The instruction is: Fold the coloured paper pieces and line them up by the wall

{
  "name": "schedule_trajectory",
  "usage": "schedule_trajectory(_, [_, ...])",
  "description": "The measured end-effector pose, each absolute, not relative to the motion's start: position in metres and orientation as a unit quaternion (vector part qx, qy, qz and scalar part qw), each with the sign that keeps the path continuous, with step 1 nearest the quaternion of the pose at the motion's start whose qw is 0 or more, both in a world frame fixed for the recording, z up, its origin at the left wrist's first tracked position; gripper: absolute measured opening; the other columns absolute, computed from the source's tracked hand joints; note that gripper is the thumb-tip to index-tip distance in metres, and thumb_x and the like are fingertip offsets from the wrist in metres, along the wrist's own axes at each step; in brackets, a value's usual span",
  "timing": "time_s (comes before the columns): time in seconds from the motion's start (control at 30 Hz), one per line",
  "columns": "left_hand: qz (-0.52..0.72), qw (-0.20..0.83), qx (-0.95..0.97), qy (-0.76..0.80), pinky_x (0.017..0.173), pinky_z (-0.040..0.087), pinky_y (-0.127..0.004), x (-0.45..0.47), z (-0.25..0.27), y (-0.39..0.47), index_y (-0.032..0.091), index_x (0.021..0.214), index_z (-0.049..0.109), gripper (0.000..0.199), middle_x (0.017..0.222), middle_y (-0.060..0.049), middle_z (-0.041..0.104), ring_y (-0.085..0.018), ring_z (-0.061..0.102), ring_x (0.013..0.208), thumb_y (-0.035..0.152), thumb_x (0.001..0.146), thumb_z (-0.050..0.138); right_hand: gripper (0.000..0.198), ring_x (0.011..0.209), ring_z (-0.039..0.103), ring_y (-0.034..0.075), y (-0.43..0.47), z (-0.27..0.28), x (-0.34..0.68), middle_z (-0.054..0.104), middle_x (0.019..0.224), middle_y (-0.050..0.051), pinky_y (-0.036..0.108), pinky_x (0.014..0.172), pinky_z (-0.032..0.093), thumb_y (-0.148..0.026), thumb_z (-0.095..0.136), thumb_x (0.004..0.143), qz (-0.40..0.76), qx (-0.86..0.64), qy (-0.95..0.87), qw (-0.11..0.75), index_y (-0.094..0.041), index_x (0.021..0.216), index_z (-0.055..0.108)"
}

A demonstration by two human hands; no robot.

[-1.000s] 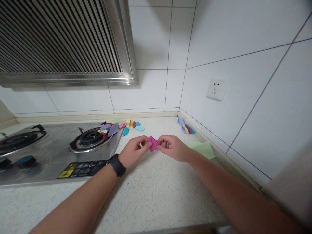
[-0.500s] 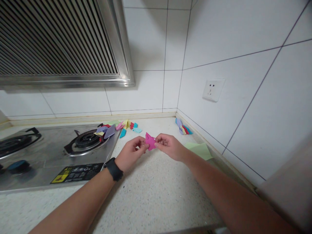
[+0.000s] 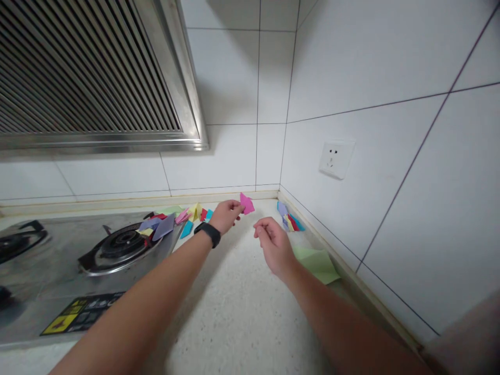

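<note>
Paper pieces (image 3: 164, 227): multicoloured; beside the left hand (image 3: 225, 216), over hob (image 3: 62, 255) edge and counter (image 3: 234, 312);
Left hand: pinching pink folded paper (image 3: 247, 204);
Pink folded paper: at left fingertips; ahead of, and apart from, right hand (image 3: 275, 245);
Right hand: fingers curled, loosely closed;
Paper cluster (image 3: 291, 222): beyond right hand, to its right;
Green sheet (image 3: 316, 264): right of right wrist.

A kitchen is shown by its fittings. A metal stove (image 3: 50, 271) with black burners (image 3: 123, 245) is set at lower left, and a slatted range hood (image 3: 89, 73) is mounted at upper left. The walls are covered in white tiles (image 3: 230, 161); a speckled counter (image 3: 234, 312) is laid at bottom centre.
</note>
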State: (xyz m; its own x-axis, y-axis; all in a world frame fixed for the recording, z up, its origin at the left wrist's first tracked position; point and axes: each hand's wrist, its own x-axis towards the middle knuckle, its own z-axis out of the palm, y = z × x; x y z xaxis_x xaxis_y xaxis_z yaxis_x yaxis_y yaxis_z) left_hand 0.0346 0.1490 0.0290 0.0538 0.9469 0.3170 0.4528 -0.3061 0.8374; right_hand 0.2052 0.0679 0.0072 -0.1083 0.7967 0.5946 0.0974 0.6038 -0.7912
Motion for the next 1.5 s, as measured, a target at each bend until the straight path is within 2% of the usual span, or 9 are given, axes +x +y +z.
schedule_trajectory(0.23, [0.391, 0.261, 0.675, 0.569, 0.052, 0.045, -0.024, 0.09, 0.002, 0.24, 0.012, 0.082, 0.07, 0.029, 0.074, -0.01, 0.07, -0.016, 0.063, 0.062, 0.037, 0.084, 0.056, 0.012, 0.057, 0.045, 0.013, 0.062, 0.005, 0.2, 0.055, 0.073, -0.001, 0.025, 0.051, 0.034, -0.031, 0.045, 0.093, 0.339, -0.33, -0.682, 0.557, -0.023, 0.098, 0.052])
schedule_trajectory(0.4, [0.354, 0.21, 0.696, 0.588, 0.071, 0.046, -0.029, 0.106, -0.02, 0.265, 0.016, 0.079, 0.073, 0.024, 0.08, -0.011, 0.073, -0.021, 0.066, 0.079, 0.036, 0.082, 0.061, 0.013, 0.061, 0.049, 0.014, 0.06, 0.006, 0.198, 0.056, 0.074, 0.0, 0.026, 0.054, 0.037, -0.031, 0.046, 0.092, 0.366, -0.324, -0.661, 0.569, -0.024, 0.102, 0.05])
schedule_trajectory(0.53, [0.329, 0.164, 0.71, 0.601, 0.081, 0.045, -0.032, 0.106, -0.027, 0.269, 0.014, 0.104, 0.069, 0.037, 0.098, -0.015, 0.072, -0.025, 0.064, 0.094, 0.043, 0.085, 0.057, 0.014, 0.061, 0.048, 0.014, 0.059, 0.007, 0.197, 0.057, 0.075, 0.0, 0.026, 0.053, 0.036, -0.03, 0.047, 0.091, 0.396, -0.309, -0.647, 0.573, -0.025, 0.105, 0.049])
schedule_trajectory(0.63, [0.309, 0.124, 0.721, 0.608, 0.087, 0.043, -0.034, 0.103, -0.029, 0.263, 0.012, 0.129, 0.052, 0.049, 0.109, -0.018, 0.068, -0.025, 0.061, 0.101, 0.043, 0.091, 0.047, 0.015, 0.061, 0.047, 0.013, 0.059, 0.007, 0.196, 0.056, 0.074, -0.001, 0.026, 0.053, 0.036, -0.029, 0.047, 0.091, 0.405, -0.304, -0.645, 0.572, -0.025, 0.105, 0.048])
schedule_trajectory(0.77, [0.264, 0.074, 0.759, 0.591, 0.097, 0.037, -0.039, 0.103, -0.031, 0.251, 0.017, 0.127, 0.053, 0.042, 0.121, -0.017, 0.061, -0.028, 0.051, 0.117, 0.035, 0.09, 0.048, 0.015, 0.06, 0.046, 0.012, 0.061, 0.005, 0.197, 0.055, 0.073, -0.003, 0.025, 0.053, 0.035, -0.026, 0.046, 0.091, 0.407, -0.312, -0.654, 0.556, -0.024, 0.106, 0.047])
schedule_trajectory(0.93, [0.194, 0.045, 0.796, 0.571, 0.1, 0.035, -0.048, 0.107, -0.037, 0.246, 0.024, 0.123, 0.058, 0.039, 0.126, -0.012, 0.06, -0.032, 0.046, 0.121, 0.036, 0.088, 0.047, 0.014, 0.06, 0.045, 0.012, 0.061, 0.003, 0.196, 0.055, 0.073, -0.004, 0.024, 0.054, 0.035, -0.024, 0.046, 0.092, 0.407, -0.309, -0.669, 0.54, -0.023, 0.106, 0.047])
schedule_trajectory(1.17, [0.14, 0.034, 0.824, 0.548, 0.109, 0.025, -0.051, 0.118, -0.039, 0.248, 0.033, 0.139, 0.042, 0.053, 0.147, 0.0, 0.044, -0.031, 0.03, 0.138, 0.054, 0.091, 0.035, 0.016, 0.06, 0.042, 0.011, 0.056, 0.006, 0.195, 0.049, 0.07, -0.004, 0.025, 0.055, 0.034, -0.025, 0.04, 0.095, 0.447, -0.272, -0.666, 0.531, -0.023, 0.111, 0.044])
schedule_trajectory(1.37, [0.123, 0.032, 0.831, 0.541, 0.106, 0.024, -0.058, 0.131, -0.038, 0.249, 0.036, 0.139, 0.039, 0.059, 0.15, 0.0, 0.04, -0.034, 0.027, 0.139, 0.064, 0.088, 0.032, 0.017, 0.061, 0.043, 0.011, 0.054, 0.007, 0.196, 0.049, 0.071, -0.004, 0.025, 0.057, 0.035, -0.025, 0.039, 0.097, 0.459, -0.261, -0.683, 0.505, -0.023, 0.113, 0.043])
schedule_trajectory(1.5, [0.129, 0.027, 0.836, 0.533, 0.106, 0.023, -0.059, 0.138, -0.039, 0.249, 0.031, 0.14, 0.037, 0.062, 0.15, -0.004, 0.04, -0.035, 0.027, 0.139, 0.064, 0.088, 0.031, 0.017, 0.061, 0.044, 0.011, 0.053, 0.007, 0.196, 0.05, 0.071, -0.004, 0.025, 0.058, 0.035, -0.027, 0.039, 0.097, 0.454, -0.262, -0.695, 0.492, -0.023, 0.114, 0.042])
